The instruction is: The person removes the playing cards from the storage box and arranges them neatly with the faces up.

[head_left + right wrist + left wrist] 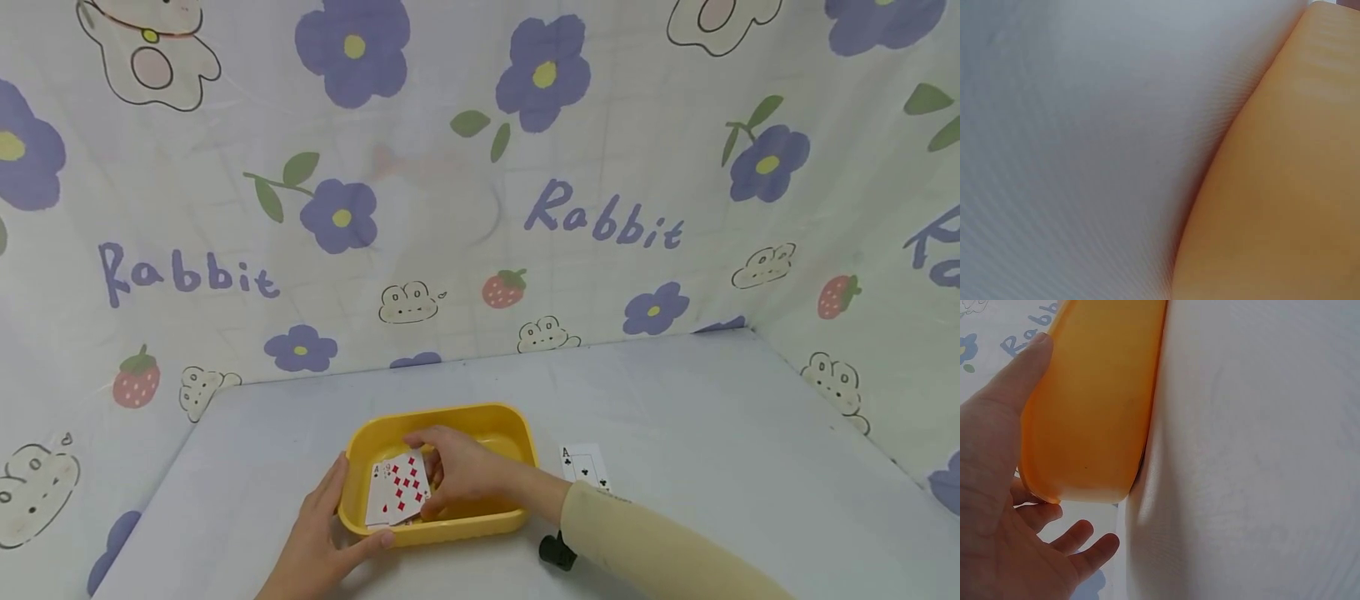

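Note:
A yellow plastic tray (457,531) with rounded corners stands on the white-covered table. Inside its left part lies a small pile of playing cards (401,487), a nine of diamonds on top and an ace peeking out at the left. My left hand (318,529) holds the tray's near left corner, thumb along the front rim and fingers by the left side; the left wrist view shows the thumb against the tray wall (1094,406). Reaching into the tray, my right hand (461,467) grips the top cards by their right side, thumb at the near edge. Its palm is hidden.
An ace of clubs card (583,465) lies face up right of the tray, partly behind the right sleeve (645,533). A small black object (557,552) shows below the right wrist. A patterned cloth (450,183) hangs behind the table (675,400). The right wrist view shows the tray's outer wall (1279,187).

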Motion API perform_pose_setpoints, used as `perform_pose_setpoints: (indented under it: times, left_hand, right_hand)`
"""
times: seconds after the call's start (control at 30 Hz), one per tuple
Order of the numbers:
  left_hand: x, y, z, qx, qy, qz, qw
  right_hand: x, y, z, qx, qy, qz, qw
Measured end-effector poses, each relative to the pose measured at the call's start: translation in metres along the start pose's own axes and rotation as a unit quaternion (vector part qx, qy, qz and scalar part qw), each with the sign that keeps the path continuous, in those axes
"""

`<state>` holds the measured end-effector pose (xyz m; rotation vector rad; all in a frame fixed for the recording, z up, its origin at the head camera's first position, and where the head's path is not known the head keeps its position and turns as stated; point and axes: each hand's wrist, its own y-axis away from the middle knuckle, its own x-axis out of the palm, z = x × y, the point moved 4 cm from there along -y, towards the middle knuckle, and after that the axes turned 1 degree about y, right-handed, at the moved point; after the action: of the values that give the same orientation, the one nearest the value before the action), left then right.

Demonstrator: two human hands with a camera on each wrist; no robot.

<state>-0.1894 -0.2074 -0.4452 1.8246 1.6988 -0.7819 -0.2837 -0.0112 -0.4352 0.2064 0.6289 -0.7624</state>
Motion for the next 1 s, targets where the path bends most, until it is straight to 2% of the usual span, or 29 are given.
perform_pose_setpoints:
  times: [0.3,0.47,0.57,0.67,0.8,0.87,1.0]
  left_hand:
    - [-0.001,0.0,0.0,0.016,-0.001,-0.008,0.9998]
    - [0.0,0.0,0.001,0.021,-0.002,-0.013,0.9997]
    - [0.0,0.0,0.003,0.034,-0.005,-0.021,0.9992]
    - [0.0,0.0,0.005,0.034,-0.008,-0.024,0.9991]
    - [0.001,-0.002,0.006,0.024,-0.007,-0.022,0.9994]
    - [0.0,-0.002,0.005,0.031,-0.005,-0.026,0.9992]
    - [0.0,-0.001,0.006,0.064,-0.003,-0.043,0.997]
  right_hand:
    - [0.0,0.005,0.004,-0.023,0.003,-0.003,0.9997]
    - [-0.007,0.015,0.007,-0.044,0.023,-0.014,0.9987]
    - [-0.015,0.022,0.008,-0.039,0.017,-0.023,0.9988]
    - [-0.024,0.031,0.01,-0.034,-0.009,-0.031,0.9989]
    - [-0.044,0.046,0.012,-0.056,-0.044,-0.055,0.9959]
    - [-0.055,0.056,0.012,-0.069,-0.055,-0.072,0.9935]
    - [-0.077,0.079,0.014,-0.085,-0.07,-0.092,0.9897]
